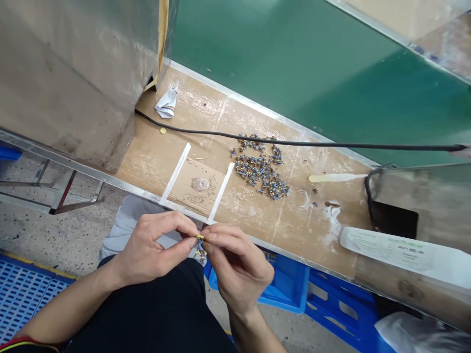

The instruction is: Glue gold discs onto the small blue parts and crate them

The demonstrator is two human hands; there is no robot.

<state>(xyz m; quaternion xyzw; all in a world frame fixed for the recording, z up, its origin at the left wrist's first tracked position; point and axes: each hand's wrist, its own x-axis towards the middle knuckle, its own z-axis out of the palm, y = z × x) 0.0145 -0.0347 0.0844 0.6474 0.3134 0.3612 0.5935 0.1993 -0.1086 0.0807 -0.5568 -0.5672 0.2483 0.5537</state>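
Just in front of the bench's near edge, my left hand (158,250) and my right hand (239,260) meet fingertip to fingertip. Both pinch a small yellowish piece (199,237). Below it hangs a small blue and brass-coloured part (200,252), partly hidden by the right fingers; whether the two are joined I cannot tell. Beyond my hands, a small clear dish (200,184) sits on cardboard between two white tape strips, with many tiny dark bits around it. A thin stick (197,158) lies behind the dish. To its right is a loose pile of similar blue and brass-coloured parts (257,169).
A black cable (221,134) crosses the bench behind the pile. At right lie a white bottle (401,255) and a pale flat stick (336,177). Crumpled white paper (167,102) stands back left, near a metal box (73,83). Blue crates (331,304) sit under the bench.
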